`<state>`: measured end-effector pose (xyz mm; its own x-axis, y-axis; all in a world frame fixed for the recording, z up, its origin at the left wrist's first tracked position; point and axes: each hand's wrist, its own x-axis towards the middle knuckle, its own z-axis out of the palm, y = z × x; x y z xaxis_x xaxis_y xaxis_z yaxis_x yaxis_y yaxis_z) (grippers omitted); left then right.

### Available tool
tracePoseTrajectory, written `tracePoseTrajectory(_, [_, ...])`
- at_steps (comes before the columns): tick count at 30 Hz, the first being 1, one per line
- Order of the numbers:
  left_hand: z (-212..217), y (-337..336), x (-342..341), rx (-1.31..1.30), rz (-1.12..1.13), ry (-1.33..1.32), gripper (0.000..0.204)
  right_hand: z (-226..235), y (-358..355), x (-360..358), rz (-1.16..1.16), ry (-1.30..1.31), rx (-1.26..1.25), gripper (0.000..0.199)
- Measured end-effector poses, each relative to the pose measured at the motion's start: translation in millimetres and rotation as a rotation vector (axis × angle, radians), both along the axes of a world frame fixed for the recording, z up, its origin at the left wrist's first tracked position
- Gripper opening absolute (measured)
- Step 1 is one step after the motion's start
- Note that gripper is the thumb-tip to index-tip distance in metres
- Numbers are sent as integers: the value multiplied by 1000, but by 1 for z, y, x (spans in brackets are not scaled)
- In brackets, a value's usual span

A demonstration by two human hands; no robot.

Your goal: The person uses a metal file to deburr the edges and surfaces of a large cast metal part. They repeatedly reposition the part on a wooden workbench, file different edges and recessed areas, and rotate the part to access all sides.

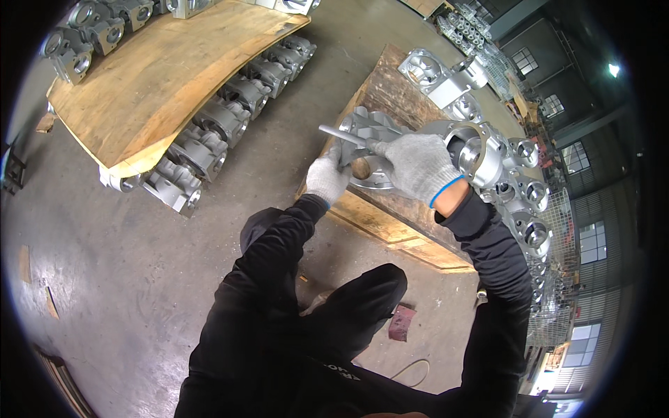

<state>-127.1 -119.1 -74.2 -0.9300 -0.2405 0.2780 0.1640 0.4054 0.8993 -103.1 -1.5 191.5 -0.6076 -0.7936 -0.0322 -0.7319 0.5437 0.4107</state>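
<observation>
On a worn wooden crate top point(380, 87) in front of me lies a silver metal casting point(376, 124) with rounded ribs. My left hand point(327, 179), in a pale knit glove, is closed at the casting's left near side, with its fingertips partly hidden. My right hand point(420, 165), gloved alike with a blue cuff edge, is closed around a grey bar-like tool point(340, 134), which points left above the casting. Between the hands shows a round brown piece point(360, 168); its kind is unclear. A larger casting with a round bore point(481, 155) stands just right of my right hand.
More castings point(426, 70) stand at the crate's far end and along its right side. To the left, a bowed plywood sheet point(174, 66) lies over rows of castings point(223, 118). A dark red piece point(401, 322) lies on the concrete floor point(132, 272) near my legs.
</observation>
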Motion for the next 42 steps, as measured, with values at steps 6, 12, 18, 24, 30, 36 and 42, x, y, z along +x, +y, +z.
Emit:
tracePoseTrajectory(6, [-9,4,0,-8,37,-6,58,-13,12,3,-17,-91,-52,27])
tracePoseTrajectory(12, [-2,2,2,-29,26,-6,60,-13,9,13,-146,-5,70,32])
tracePoseTrajectory(18, [2,-1,4,-77,-9,-38,73,-7,7,-7,1,93,-11,34])
tracePoseTrajectory(24, [6,-5,4,-52,-15,-27,71,-14,-11,-39,-88,-68,-88,24])
tracePoseTrajectory(30, [7,-13,7,-117,-62,-2,77,22,35,-40,-170,87,-253,25])
tracePoseTrajectory(36, [77,-17,19,-182,32,421,88,45,167,-7,-500,132,-946,63])
tracePoseTrajectory(42, [204,59,-6,-59,-333,383,67,-10,246,-19,-702,-181,-1750,50])
